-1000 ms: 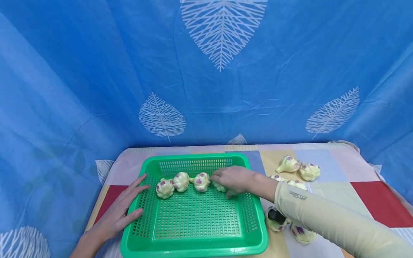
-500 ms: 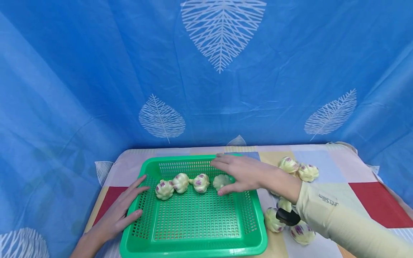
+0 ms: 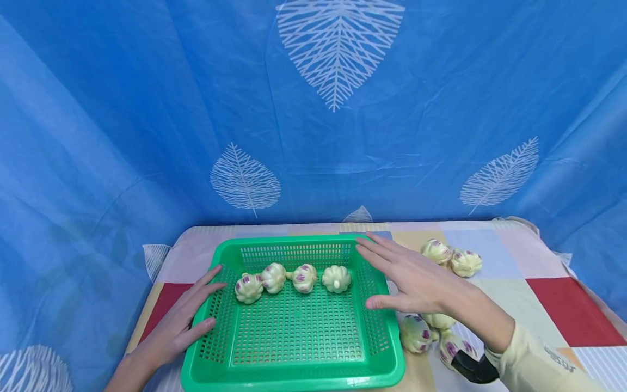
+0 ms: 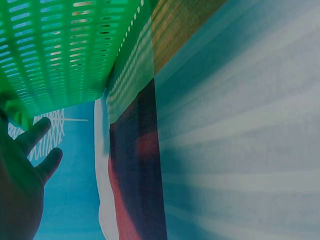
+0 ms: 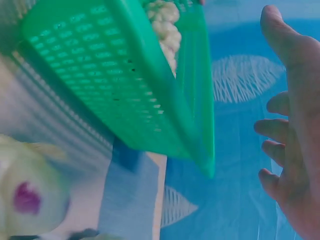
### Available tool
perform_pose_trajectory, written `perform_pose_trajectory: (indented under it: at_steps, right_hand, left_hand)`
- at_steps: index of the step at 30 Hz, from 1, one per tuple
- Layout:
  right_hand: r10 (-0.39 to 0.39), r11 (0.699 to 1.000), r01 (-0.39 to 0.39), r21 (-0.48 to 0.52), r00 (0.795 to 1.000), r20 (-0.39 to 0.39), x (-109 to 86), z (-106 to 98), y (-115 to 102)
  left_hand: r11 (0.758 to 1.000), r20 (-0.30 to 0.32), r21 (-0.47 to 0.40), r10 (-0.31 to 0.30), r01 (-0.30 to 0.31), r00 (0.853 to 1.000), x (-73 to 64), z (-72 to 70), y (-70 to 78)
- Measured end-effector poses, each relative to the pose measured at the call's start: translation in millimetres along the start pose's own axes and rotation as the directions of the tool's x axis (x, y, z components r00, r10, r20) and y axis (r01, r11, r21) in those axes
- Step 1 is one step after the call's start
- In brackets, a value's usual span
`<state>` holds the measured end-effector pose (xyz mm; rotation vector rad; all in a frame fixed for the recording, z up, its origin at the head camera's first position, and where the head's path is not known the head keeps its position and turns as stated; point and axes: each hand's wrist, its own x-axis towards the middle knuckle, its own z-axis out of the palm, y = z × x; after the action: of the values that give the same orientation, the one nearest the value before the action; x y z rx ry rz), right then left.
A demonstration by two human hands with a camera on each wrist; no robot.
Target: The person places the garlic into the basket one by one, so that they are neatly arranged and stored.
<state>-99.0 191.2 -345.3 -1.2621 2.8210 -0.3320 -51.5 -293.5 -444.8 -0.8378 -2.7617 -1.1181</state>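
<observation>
A green perforated plastic basket [image 3: 294, 376] stands on the table. Inside, along its back half, lie several garlic bulbs: a purple-streaked bulb [image 3: 249, 288] at the left, two more beside it, and a paler bulb [image 3: 336, 279] at the right, stem up. My left hand [image 3: 178, 321] rests with spread fingers on the basket's left rim, its fingers [image 4: 37, 132] showing near the rim in the left wrist view. Over the basket's right rim hovers my right hand [image 3: 406, 275], fingers extended and holding nothing. In the right wrist view this hand [image 5: 300, 130] is apart from the basket.
Right of the basket, more garlic bulbs lie on the patchwork tablecloth [image 3: 568, 307]: a pair [image 3: 465, 263] at the back and several [image 3: 416, 333] nearer, partly hidden by the right hand and forearm. A blue curtain [image 3: 416, 179] with white leaf prints hangs behind.
My right hand has let go of the pale garlic bulb in the basket, lifted and moved right to above the right rim. The left hand has stayed on the left rim.
</observation>
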Motion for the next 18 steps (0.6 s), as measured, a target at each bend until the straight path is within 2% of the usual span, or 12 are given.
perform_pose_trajectory:
  at_steps: [5,9,13,18]
  right_hand:
    - [0.087,0.995,-0.083,0.053,0.994,-0.072,-29.3,4.9,6.2]
    - [0.160,0.985,-0.152,0.076,0.980,-0.115,-53.5,9.8,10.2]
    - [0.257,0.962,-0.240,0.128,0.955,-0.147,-78.4,16.4,12.1]
    - [0.370,0.919,-0.332,0.213,0.913,-0.174,-107.8,26.2,12.8]
  left_hand:
    - [1.000,-0.001,-0.005,0.008,-0.008,1.000,-0.9,1.7,-1.4]
    - [1.000,0.006,-0.021,0.010,-0.010,1.000,-0.7,2.4,-3.3]
    - [1.000,0.007,-0.027,0.011,-0.010,1.000,-0.8,2.4,-3.6]
    - [1.000,0.000,-0.020,0.013,-0.013,1.000,-0.6,1.8,-2.9]
